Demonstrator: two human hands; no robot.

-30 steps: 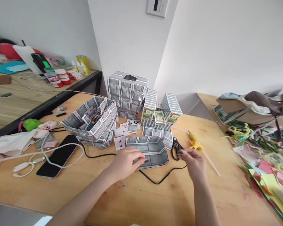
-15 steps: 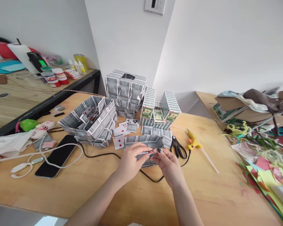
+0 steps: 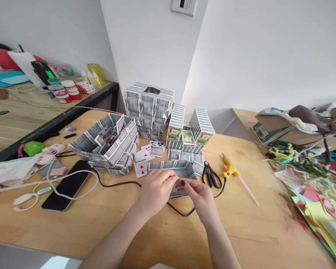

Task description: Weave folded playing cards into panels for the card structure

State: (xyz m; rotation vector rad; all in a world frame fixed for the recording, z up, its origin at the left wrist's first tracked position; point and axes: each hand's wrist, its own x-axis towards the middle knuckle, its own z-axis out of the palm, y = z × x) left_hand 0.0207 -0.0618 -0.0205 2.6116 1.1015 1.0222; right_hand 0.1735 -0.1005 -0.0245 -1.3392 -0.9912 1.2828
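On the left, a flat black glass-faced phone (image 3: 56, 203) lies near a grey patterned playing-card basket (image 3: 120, 146). The left hand (image 3: 156, 190) bunches its fingertips close against those of the pinching right hand (image 3: 201, 195); what the 2 hold, if anything, I cannot tell. Beneath them sits a shallow grey playing-card tray (image 3: 187, 171). Rightward, beyond black-handled scissors (image 3: 208, 170), rests a yellow plastic glue gun (image 3: 229, 171); a wrist snagging its thin black cord (image 3: 184, 215) could drag it leftward.
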